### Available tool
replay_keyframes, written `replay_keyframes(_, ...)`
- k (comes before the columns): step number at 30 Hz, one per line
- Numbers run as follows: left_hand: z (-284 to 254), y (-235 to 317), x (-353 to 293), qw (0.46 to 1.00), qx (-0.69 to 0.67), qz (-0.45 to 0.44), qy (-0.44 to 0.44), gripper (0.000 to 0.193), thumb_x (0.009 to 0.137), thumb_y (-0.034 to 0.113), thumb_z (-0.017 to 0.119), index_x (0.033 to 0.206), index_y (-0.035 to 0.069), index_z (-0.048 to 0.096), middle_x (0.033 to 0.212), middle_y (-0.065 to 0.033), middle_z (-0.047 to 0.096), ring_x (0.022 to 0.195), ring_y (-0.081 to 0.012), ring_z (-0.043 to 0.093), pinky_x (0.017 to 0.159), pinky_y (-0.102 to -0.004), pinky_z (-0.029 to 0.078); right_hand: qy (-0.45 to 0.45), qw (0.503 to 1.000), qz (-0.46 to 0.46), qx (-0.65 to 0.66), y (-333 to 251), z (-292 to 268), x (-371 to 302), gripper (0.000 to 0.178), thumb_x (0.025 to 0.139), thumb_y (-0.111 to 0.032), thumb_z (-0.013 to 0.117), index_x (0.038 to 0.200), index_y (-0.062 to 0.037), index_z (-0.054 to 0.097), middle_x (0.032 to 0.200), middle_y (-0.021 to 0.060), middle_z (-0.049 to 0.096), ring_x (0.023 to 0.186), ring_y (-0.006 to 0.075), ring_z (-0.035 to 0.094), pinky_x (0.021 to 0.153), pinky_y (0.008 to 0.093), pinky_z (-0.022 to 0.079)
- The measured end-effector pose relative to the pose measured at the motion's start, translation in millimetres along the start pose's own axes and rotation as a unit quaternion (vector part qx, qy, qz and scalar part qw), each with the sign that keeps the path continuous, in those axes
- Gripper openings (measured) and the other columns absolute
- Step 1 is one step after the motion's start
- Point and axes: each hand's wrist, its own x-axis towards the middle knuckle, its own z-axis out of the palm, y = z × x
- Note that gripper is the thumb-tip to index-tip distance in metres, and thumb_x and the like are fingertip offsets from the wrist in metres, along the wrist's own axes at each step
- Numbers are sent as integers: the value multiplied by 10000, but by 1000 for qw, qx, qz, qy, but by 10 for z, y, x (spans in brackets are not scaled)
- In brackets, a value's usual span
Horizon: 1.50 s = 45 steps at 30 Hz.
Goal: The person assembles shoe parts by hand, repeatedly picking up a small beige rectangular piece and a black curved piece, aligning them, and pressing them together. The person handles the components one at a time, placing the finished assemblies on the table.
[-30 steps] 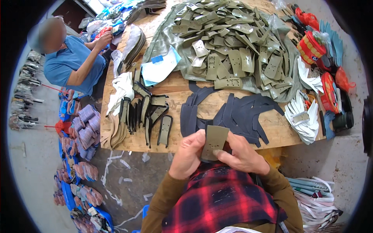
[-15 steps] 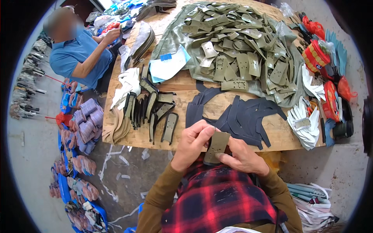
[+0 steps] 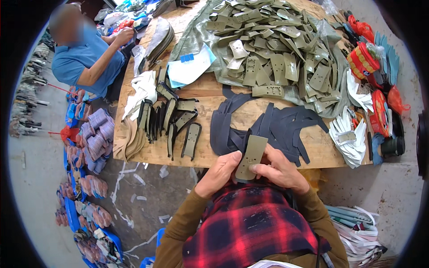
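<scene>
A wooden table (image 3: pixel 324 149) in a workroom; at its far side, a heap of olive plates (image 3: pixel 279 49), many with holes, lies on a greenish plastic sheet (image 3: pixel 196 44); nearer, dark strips (image 3: pixel 288 127) overlap one another, with black-edged pieces (image 3: pixel 191 140), beige strips (image 3: pixel 127 143) and a paper sheet (image 3: pixel 190 71) to the left, and white strips (image 3: pixel 351 145) to the right; beyond the left side, a co-worker in a blue shirt (image 3: pixel 91 62) has both arms raised; striped bundles (image 3: pixel 98 134) lie below, beside a floor (image 3: pixel 147 187) littered with white scraps. The single olive plate (image 3: pixel 254 152) stands tilted at the near table edge, between the hands; the left hand (image 3: pixel 220 173) is partly closed, pinching its left edge, where a dark edging shows; the right hand (image 3: pixel 280 169) grips it, thumb flat on the face, fingers largely hidden behind.
</scene>
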Motion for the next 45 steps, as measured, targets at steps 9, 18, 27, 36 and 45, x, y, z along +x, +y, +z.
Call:
replay_keyframes(9, 221, -2, -46, 984, 4, 164, 64, 405, 1060, 342, 413, 932, 2, 591, 783, -26, 567, 703, -82, 555, 634, -225, 459, 1, 996, -1, 95, 14, 82, -19, 401, 892, -73, 569, 1269, 11, 458, 976, 73, 595, 745, 113, 563, 606, 264, 491)
replay_keyframes(18, 124, 357, -71, 986, 166, 22, 8, 203, 972, 188, 580, 997, -12, 597, 774, -114, 550, 687, -228, 594, 616, -353, 498, -3, 986, -112, -127, 76, 42, -13, 429, 873, -40, 586, 1273, 26, 446, 1017, 130, 607, 818, 255, 623, 715, 342, 505)
replay_keyframes(27, -80, 249, -36, 829, 395, 349, 185, 237, 860, -1, 663, 1090, -22, 609, 1177, -212, 650, 976, -302, 675, 815, -335, 548, 140, 962, -189, -136, 79, 88, 51, 560, 882, -111, 679, 1365, 8, 421, 1295, 146, 519, 1093, 247, 596, 925, 359, 482)
replay_keyframes(36, -19, 42, -40, 779, 397, 460, 156, 263, 820, -59, 637, 1053, -23, 522, 1271, -257, 566, 1025, -339, 664, 864, -385, 572, 88, 986, -47, 130, 142, 162, 309, 237, 982, -187, 598, 1063, 13, 695, 921, -5, 681, 831, 70, 569, 773, 240, 475)
replay_keyframes(45, 17, -106, -45, 756, 472, 394, 226, 264, 755, -89, 616, 991, -1, 534, 1229, -202, 578, 973, -340, 657, 788, -386, 567, 224, 967, -103, -71, 171, 334, 239, 182, 957, -118, 618, 1017, 32, 702, 741, 58, 676, 666, 32, 540, 570, 242, 451)
